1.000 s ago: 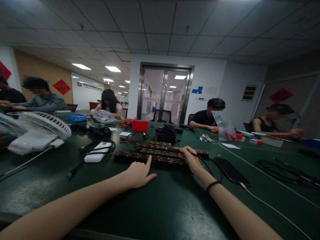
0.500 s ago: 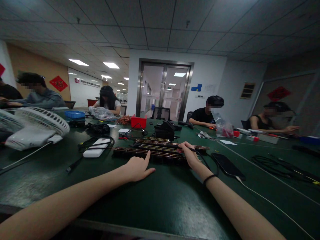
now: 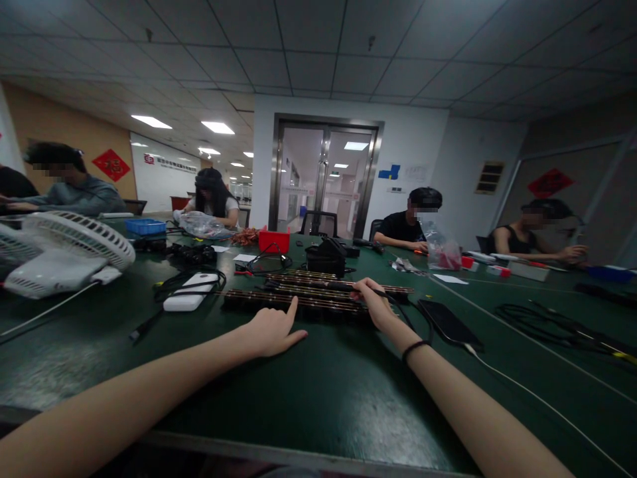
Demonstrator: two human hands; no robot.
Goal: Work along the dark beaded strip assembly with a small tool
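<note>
In the middle of the green table lie several long dark strips (image 3: pixel 249 299) with thin copper-coloured lines along them, side by side. My left hand (image 3: pixel 271 330) is at their near edge, index finger stretched onto the front strip, thumb apart and the other fingers curled; it holds nothing. My right hand (image 3: pixel 372 300) is closed around a slim black corded tool, which looks like a soldering iron (image 3: pixel 334 285). Its front end points left over the strips, and its cable runs back beneath my wrist. The tip is too small to make out.
Left of the strips are a white power bank (image 3: pixel 192 293) with a black cable and a white fan (image 3: pixel 70 249). A phone (image 3: pixel 450 324) on a white cord lies right. Behind stand a black case (image 3: pixel 326 257) and a red bin (image 3: pixel 274 240). Several people sit around the table.
The whole view has shifted slightly, with things appearing a little farther left and up. Both hands keep nearly the same place and pose at the strips.
</note>
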